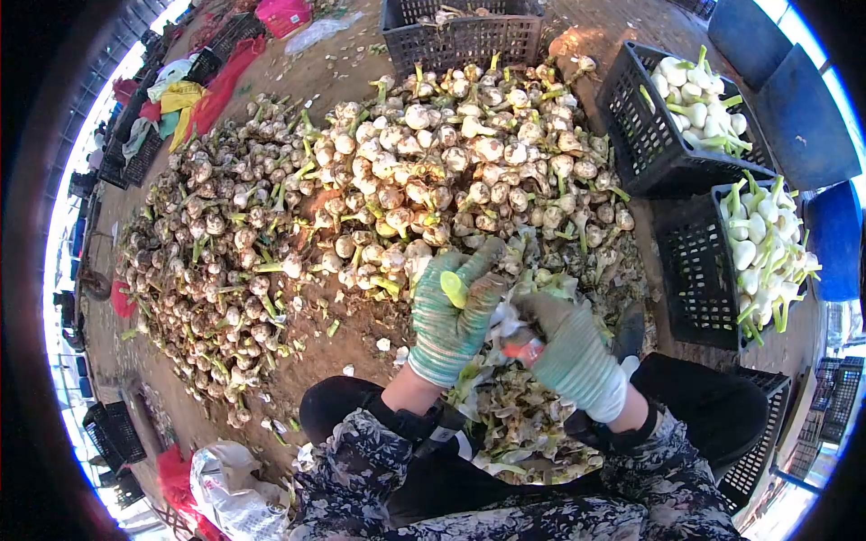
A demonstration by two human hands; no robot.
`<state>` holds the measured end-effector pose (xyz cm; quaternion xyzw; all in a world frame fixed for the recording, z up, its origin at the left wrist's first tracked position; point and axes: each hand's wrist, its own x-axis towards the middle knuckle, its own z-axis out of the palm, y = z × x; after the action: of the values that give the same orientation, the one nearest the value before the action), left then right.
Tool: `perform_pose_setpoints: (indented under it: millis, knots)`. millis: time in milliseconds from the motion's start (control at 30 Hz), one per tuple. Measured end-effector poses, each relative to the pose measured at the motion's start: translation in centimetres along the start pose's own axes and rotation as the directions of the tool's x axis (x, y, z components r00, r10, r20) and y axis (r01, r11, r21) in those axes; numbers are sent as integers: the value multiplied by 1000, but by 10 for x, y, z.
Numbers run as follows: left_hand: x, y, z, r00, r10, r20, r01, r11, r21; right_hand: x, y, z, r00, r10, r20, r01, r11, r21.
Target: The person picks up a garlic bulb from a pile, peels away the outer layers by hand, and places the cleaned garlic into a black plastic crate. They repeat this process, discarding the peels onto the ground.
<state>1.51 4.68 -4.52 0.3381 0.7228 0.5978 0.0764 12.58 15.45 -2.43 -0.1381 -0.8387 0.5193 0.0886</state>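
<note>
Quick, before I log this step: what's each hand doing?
Left hand: closed on a green stem.
Right hand: closed on a red-handled tool, working end unclear.

I'm seeing what looks like a garlic-sorting shed: unpeeled bulbs point(244, 194) are covering the floor beyond my hands point(505, 320), and black crates point(699, 270) are holding cleaned white bulbs point(767, 239) to their right.

Left hand point(456, 316): gloved, gripping a green stem point(454, 289). Right hand point(568, 347): gloved, gripping a red tool point(523, 351), partly hidden. Bulb pile point(424, 162): on floor point(311, 352), beyond both hands.
</note>
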Motion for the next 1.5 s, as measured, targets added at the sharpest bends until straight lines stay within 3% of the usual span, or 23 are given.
perform_pose_setpoints:
  millis: [33, 100, 167, 233, 267, 333, 400, 500, 567, 633, 700, 767, 833, 900, 967, 1033, 1133, 1200, 1300, 1333, 1367, 1433, 1500]
  knots:
    - [0, -1, 0, 1000, 1, 2, -1, 1000, 0, -1, -1, 2, 999, -17, 44, 28, 967, -252]
    - [-1, -4, -1, 977, -199, 73, 210, 947, -243, 9, -2, 0, 992, -120, 25, 122, 944, -308]
    - [-6, 5, -9, 674, -704, 224, 669, 452, -590, 26, -1, -11, 893, 449, -32, -442, 860, -256]
    - [4, 1, -9, 706, -675, 216, 566, 354, -745, 18, 66, -1, 895, 445, -31, -434, 886, 163]
    - [8, 2, -15, 730, -610, 309, 546, 246, -801, 18, 64, -8, 916, 396, 63, -399, 915, 63]
    - [6, 5, -11, 722, -663, 198, 529, 345, -775, 15, 44, -17, 919, 358, 164, -358, 933, -26]
    - [6, 3, -10, 749, -646, 149, 521, 435, -734, 17, 20, -21, 984, -176, 13, 176, 984, 0]
    - [1, -9, -7, 568, -791, 226, 668, 282, -689, 10, -2, -17, 992, 60, 110, -94, 935, 342]
    - [0, -5, -1, 810, -586, -31, 427, 624, -654, 9, -12, -2, 999, -3, -47, 18, 951, 309]
    - [3, -4, 1, 805, -584, -99, 449, 711, -542, 10, -28, 1, 997, -60, -46, 47, 968, -245]
    - [6, 7, 4, 797, -583, -161, 414, 720, -557, 10, -21, 9, 988, -115, -102, 84, 960, -268]
    - [-1, -5, -10, 774, -634, 6, 539, 653, -532, 15, -20, 3, 983, -179, 30, 181, 975, -128]
    - [0, 0, -18, 687, -684, 245, 592, 330, -736, 25, -2, -15, 972, -233, 38, 236, 967, -93]
    - [-4, -10, -19, 720, -623, 306, 566, 272, -778, 35, 37, -20, 963, 208, -174, -254, 917, -309]
    - [-1, -13, -17, 753, -614, 237, 441, 203, -874, 25, 48, -20, 968, 247, -50, -241, 965, 101]
    - [6, 2, -16, 691, -718, 86, 531, 423, -734, 14, 23, -16, 992, 105, -67, -104, 994, 27]
    - [8, 1, -11, 600, -790, 126, 583, 325, -745, 7, -10, 5, 996, -27, -91, 39, 990, 134]
    - [6, -8, -8, 595, -793, 132, 606, 334, -722, 7, -17, 17, 945, -262, -194, 211, 946, -246]
    - [3, -10, -23, 699, -600, 389, 608, 211, -765, 10, -11, 25, 928, -338, -155, 286, 916, -282]
    - [-7, -35, -10, 784, -599, 162, 613, 708, -351, 10, -14, 24, 938, -318, -139, 262, 911, -319]
    - [-4, -28, -8, 783, -600, 163, 614, 707, -350, 11, -19, 20, 938, -317, -140, 260, 911, -319]
    - [7, -6, -8, 504, -850, 152, 704, 302, -642, 14, -24, 14, 948, -285, -142, 250, 943, -219]
    - [8, -3, -8, 517, -842, 154, 679, 293, -673, 20, -14, 12, 949, -255, -188, 201, 943, -265]
